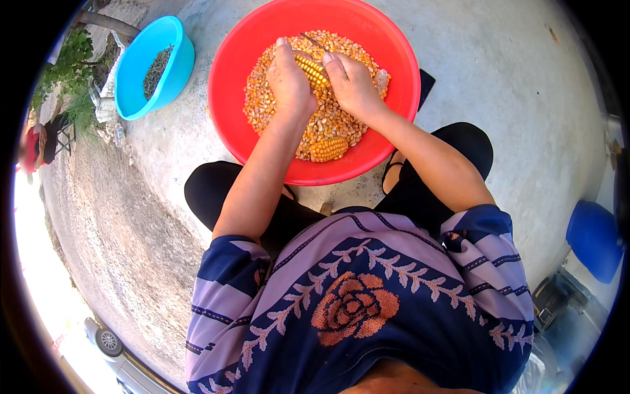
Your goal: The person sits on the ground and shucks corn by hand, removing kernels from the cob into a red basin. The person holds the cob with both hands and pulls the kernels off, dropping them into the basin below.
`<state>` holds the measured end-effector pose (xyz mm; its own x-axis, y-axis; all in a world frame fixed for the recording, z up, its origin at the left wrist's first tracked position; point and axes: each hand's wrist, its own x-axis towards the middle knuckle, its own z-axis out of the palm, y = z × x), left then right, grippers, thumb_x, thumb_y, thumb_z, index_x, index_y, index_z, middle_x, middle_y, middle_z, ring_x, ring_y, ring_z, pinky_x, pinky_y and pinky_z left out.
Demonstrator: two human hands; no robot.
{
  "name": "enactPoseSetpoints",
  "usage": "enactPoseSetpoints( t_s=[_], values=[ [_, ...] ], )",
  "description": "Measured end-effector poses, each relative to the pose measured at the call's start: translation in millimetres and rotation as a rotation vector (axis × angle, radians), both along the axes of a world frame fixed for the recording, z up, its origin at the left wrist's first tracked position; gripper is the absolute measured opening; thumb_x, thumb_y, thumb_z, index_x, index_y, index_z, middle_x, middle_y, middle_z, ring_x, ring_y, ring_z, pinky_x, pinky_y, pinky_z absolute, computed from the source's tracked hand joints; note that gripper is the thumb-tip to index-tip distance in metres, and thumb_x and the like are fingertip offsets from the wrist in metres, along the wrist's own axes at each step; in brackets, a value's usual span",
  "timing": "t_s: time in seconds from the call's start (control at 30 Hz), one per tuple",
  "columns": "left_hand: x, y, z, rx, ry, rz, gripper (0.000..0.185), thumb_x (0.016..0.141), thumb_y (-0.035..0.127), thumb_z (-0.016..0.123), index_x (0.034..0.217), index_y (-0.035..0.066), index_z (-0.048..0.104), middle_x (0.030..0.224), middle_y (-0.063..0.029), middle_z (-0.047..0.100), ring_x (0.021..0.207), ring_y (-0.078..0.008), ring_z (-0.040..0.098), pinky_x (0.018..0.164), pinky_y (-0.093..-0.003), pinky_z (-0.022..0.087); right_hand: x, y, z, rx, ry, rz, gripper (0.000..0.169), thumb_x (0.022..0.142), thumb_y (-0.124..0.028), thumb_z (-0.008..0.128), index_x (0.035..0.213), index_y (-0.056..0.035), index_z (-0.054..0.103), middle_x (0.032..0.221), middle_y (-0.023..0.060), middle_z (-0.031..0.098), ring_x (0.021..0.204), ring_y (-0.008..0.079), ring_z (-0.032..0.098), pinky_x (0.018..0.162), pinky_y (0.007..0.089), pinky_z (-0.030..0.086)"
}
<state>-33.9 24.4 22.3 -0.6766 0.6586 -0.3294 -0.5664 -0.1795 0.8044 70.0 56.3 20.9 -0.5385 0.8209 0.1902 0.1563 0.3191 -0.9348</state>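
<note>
Over a red plastic basin (226, 79) full of loose corn kernels (339, 120), both hands meet at a partly shelled corn cob (312, 70). My left hand (289, 79) grips the cob's left side. My right hand (350, 81) is at its right end, holding a thin dark pointed tool (313, 41) whose tip points up and left; its handle is hidden in the fingers. A short piece of cob with kernels (329, 149) lies on the kernels near the basin's front edge. A pale cob piece (382, 81) rests at the right side.
A turquoise basin (184, 64) holding small dark pieces stands at the upper left. A dark flat object (425, 88) lies on the concrete floor beside the red basin. Two knees in black trousers flank the basin's near side. A blue container (594, 241) is at the far right.
</note>
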Motion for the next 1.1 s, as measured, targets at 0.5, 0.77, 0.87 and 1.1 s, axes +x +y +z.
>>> enactPoseSetpoints(
  t_s=[0.5,0.77,0.87,1.1],
  values=[
    [-17.9,-0.2,-2.8,-0.064,-0.014,0.007,0.043,0.095,0.040,0.036,0.079,0.003,0.051,0.070,-0.0115,0.057,0.062,-0.0215,0.058,0.053,-0.0358,0.049,4.0,1.4,9.2,-0.050,-0.185,0.123,0.052,0.092,-0.047,0.047,0.072,0.0000,0.059,0.059,0.0146,0.054,0.055,0.0270,0.054,0.056,0.0384,0.043],
    [-17.0,1.4,-4.8,-0.028,-0.076,-0.020,0.043,0.095,0.041,0.034,0.083,0.004,0.051,0.075,-0.0116,0.058,0.064,-0.0234,0.058,0.054,-0.0381,0.049,2.6,-1.8,-9.2,-0.261,-0.043,0.167,0.045,0.096,-0.038,0.044,0.081,0.0023,0.056,0.065,0.0052,0.051,0.058,0.0137,0.049,0.055,0.0294,0.041],
    [-10.2,2.6,9.1,-0.043,-0.211,0.024,0.041,0.094,0.042,0.034,0.090,0.005,0.050,0.085,-0.0113,0.058,0.074,-0.0239,0.058,0.061,-0.0418,0.049,3.5,-1.2,-12.0,-0.311,0.051,0.193,0.042,0.097,-0.034,0.043,0.076,0.0017,0.055,0.058,0.0078,0.050,0.055,0.0176,0.051,0.055,0.0343,0.042],
    [-19.1,-1.4,12.1,-0.071,-0.305,-0.059,0.041,0.094,0.045,0.033,0.094,0.008,0.049,0.090,-0.0103,0.057,0.081,-0.0242,0.056,0.070,-0.0411,0.046,9.0,2.5,10.9,-0.185,-0.010,0.328,0.034,0.096,-0.031,0.048,0.080,-0.0013,0.052,0.061,0.0029,0.049,0.057,0.0106,0.048,0.053,0.0272,0.040]
  ],
)
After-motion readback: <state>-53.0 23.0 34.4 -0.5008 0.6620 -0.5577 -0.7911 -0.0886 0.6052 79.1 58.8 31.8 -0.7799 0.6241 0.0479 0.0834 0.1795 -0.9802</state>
